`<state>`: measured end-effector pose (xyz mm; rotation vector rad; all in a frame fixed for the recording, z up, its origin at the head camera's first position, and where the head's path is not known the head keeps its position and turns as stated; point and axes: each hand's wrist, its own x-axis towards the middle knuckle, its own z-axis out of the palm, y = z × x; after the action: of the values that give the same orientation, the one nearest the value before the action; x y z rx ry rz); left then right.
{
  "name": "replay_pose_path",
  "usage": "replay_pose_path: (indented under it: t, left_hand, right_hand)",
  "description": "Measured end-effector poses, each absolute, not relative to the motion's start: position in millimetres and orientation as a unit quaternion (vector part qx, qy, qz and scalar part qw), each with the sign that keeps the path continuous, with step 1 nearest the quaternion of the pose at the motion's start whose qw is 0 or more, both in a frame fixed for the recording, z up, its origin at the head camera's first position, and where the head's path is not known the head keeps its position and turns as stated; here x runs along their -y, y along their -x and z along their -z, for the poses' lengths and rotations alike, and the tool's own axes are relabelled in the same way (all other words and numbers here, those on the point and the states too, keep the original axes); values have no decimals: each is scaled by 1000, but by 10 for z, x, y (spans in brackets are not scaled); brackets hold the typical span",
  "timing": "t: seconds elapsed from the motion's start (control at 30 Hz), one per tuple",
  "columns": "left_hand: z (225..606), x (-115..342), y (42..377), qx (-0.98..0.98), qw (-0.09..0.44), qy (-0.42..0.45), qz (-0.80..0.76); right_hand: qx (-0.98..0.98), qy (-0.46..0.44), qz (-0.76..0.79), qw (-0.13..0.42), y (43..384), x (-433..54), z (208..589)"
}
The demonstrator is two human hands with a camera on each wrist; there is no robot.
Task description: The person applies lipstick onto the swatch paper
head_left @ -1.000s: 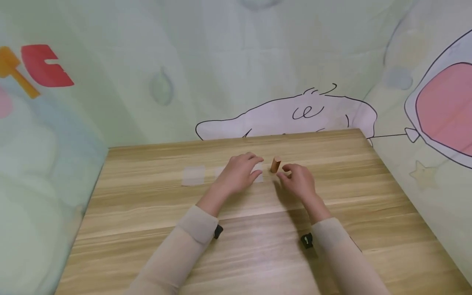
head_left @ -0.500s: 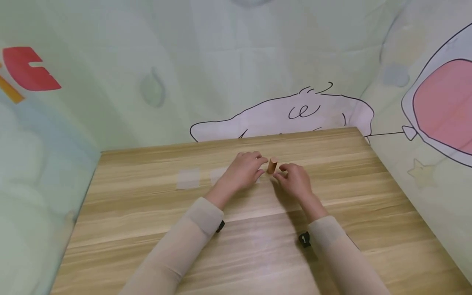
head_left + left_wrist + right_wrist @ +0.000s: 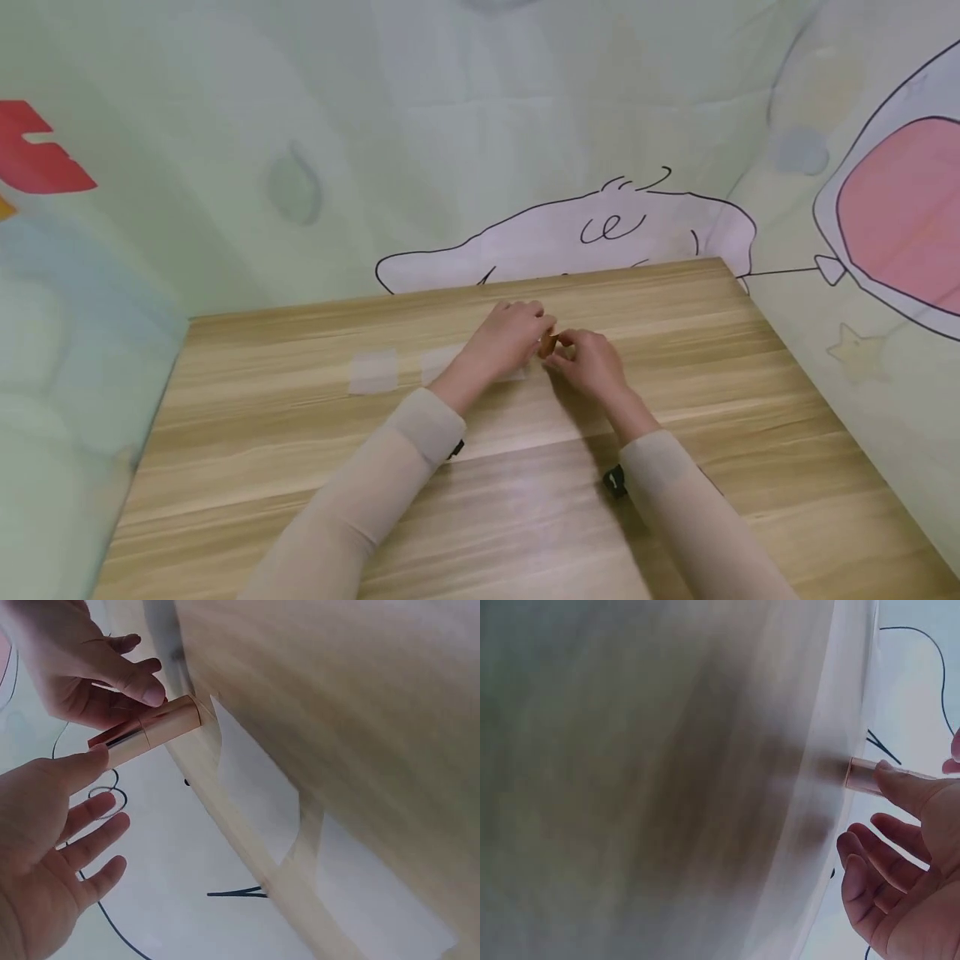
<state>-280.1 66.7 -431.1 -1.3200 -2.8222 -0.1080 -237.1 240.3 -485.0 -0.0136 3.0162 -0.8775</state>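
A rose-gold lipstick tube [image 3: 548, 345] with a seam round its middle stands close over the wooden table, its base beside a white square. My left hand [image 3: 504, 340] is at its upper part; in the left wrist view the thumb presses the cap while the other fingers spread out below. The index finger behind the tube is hidden there. From the other side my right hand [image 3: 594, 364] pinches the lower half, its thumb [image 3: 900, 784] lying along the tube in the right wrist view, with its remaining fingers loosely curled.
Pale square sheets lie in a row on the table [image 3: 300, 467]: a left square [image 3: 372, 372], a middle one [image 3: 437, 364], and a right one [image 3: 513, 375] partly behind the left hand. A printed cloth wall [image 3: 420, 150] borders the table's back. A small black device [image 3: 616, 482] sits at the right wrist.
My left hand has moved right to the lipstick tube, and my right hand has closed in from the other side. Fingers of both now touch it. The head view has shifted slightly.
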Motion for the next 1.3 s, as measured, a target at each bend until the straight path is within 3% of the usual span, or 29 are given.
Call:
replay_pose_path:
  t: [0.47, 0.87, 1.3]
  left_hand:
    - [4292, -741, 2861, 874, 36, 484, -8]
    - [4310, -628, 2928, 873, 21, 482, 74]
    - [4287, -536, 2849, 866, 47, 484, 118]
  right_hand:
    - [-955, 43, 292, -8, 2457, -2370, 4828]
    - [-951, 96, 292, -6, 2460, -2361, 4843]
    - [-932, 133, 335, -40, 2385, -2343, 4844]
